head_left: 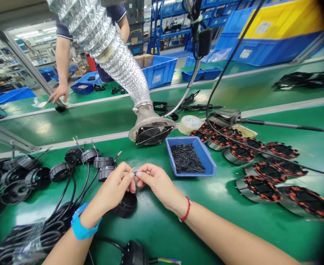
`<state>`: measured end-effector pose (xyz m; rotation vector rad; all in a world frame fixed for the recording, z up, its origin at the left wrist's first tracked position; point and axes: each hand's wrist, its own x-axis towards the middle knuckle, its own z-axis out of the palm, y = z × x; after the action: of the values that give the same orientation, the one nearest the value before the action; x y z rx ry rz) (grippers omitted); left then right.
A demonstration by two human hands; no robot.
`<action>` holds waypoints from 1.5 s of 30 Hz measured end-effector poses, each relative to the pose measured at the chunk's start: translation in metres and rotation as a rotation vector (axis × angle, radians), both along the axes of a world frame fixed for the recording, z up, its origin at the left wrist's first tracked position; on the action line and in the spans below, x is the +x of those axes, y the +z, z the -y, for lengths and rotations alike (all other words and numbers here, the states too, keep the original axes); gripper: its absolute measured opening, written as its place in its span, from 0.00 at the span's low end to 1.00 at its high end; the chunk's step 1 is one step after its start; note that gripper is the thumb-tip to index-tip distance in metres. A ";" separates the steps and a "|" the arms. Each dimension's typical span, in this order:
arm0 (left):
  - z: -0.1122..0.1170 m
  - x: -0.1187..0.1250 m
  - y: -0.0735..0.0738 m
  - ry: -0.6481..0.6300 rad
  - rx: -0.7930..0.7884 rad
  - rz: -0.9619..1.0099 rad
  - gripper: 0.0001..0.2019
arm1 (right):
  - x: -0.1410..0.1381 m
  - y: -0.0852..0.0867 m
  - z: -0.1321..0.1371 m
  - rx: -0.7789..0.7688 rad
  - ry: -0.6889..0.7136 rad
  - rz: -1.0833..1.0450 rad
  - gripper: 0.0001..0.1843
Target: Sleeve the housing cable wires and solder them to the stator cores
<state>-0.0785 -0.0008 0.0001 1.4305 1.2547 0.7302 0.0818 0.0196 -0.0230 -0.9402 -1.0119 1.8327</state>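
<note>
In the middle of the bench, my left hand pinches thin coloured wires, a yellow wire poking up between the fingertips. Right against it, the thumb and fingers of my right hand are closed on the tip of a blue wire. Whether a small sleeve sits on that wire is too small to tell. A round black housing lies beneath my hands, partly covered by the left one. To the right stands a blue tray full of short black tubes.
Black housings with cables crowd the left; stator coils lie right. A fume-extraction hood hangs ahead on a foil duct. A soldering iron rests behind the coils. Another person's hand touches the far bench.
</note>
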 end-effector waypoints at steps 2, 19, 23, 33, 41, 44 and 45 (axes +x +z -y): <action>0.000 0.000 -0.001 0.000 0.001 0.003 0.10 | -0.001 0.001 0.000 0.015 -0.001 0.005 0.16; -0.001 0.003 0.013 0.051 -0.071 0.122 0.15 | 0.008 0.007 -0.003 0.044 -0.021 -0.077 0.17; -0.002 0.002 0.011 0.046 -0.068 0.113 0.15 | 0.009 0.008 -0.003 0.090 -0.017 -0.041 0.16; -0.001 0.001 0.010 0.025 -0.079 0.096 0.16 | 0.007 0.008 -0.002 0.121 -0.052 0.019 0.16; -0.003 -0.001 0.004 -0.019 -0.029 -0.037 0.15 | 0.000 0.005 -0.002 0.070 -0.065 0.053 0.11; -0.004 -0.002 0.002 -0.007 -0.014 -0.056 0.16 | 0.001 0.004 -0.002 0.096 -0.029 0.060 0.11; -0.004 -0.002 0.003 0.002 -0.010 -0.060 0.16 | 0.001 0.004 -0.003 0.106 -0.015 0.060 0.11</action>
<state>-0.0808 0.0037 0.0031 1.4526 1.3036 0.6857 0.0833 0.0227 -0.0185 -0.9412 -1.1245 1.7300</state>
